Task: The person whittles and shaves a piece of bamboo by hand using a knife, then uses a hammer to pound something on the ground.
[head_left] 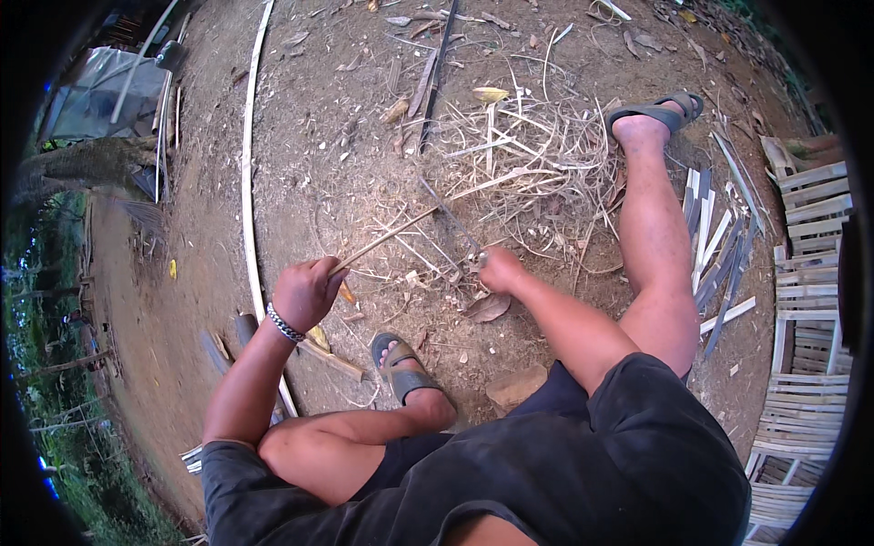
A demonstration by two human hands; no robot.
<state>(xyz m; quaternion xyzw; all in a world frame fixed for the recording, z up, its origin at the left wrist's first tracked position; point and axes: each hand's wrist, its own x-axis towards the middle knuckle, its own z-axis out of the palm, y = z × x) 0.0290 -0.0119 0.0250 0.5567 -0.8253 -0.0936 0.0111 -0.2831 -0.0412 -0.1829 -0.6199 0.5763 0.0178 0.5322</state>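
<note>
Over dirt ground — left hand grips bamboo strip, right hand grips knife.

Bare dirt ground carrying a shavings pile, long pale bamboo pole, cut slats lying right (some overlapping).

Shavings pile blocks ahead; bare dirt left of long strip.
</note>
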